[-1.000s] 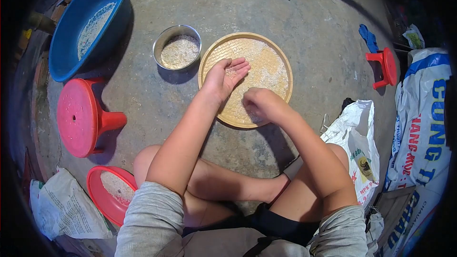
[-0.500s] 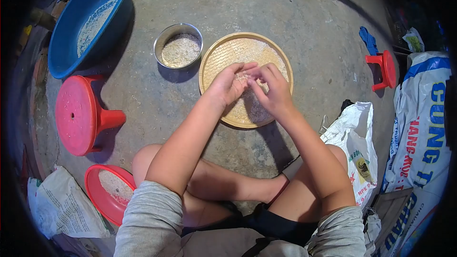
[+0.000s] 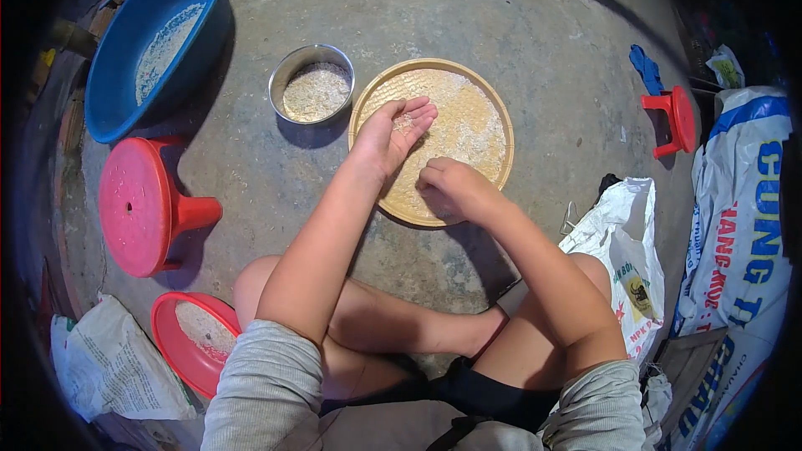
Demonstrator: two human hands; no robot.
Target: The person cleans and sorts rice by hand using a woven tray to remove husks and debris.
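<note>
A round woven bamboo tray (image 3: 426, 67) lies on the floor in front of me, with pale rice grains (image 3: 478, 135) scattered over it, thickest toward its right side. My left hand (image 3: 396, 135) is held palm up over the tray's left part, cupped around a small amount of rice. Lower and to the right, my right hand (image 3: 455, 190) hangs over the near part of the tray, its fingers curled together. Whatever those fingers pinch is hidden. The two hands are apart.
A metal pot (image 3: 312, 117) of grain stands left of the tray. Farther left are a blue basin (image 3: 213, 12), a red stool (image 3: 134, 209) and a red basin (image 3: 180, 359). White sacks (image 3: 735, 225) and a small red stool (image 3: 681, 121) are at right.
My right hand has pulled away from my left palm, down and toward me over the tray. My left hand has shifted slightly left and its palm shows more openly.
</note>
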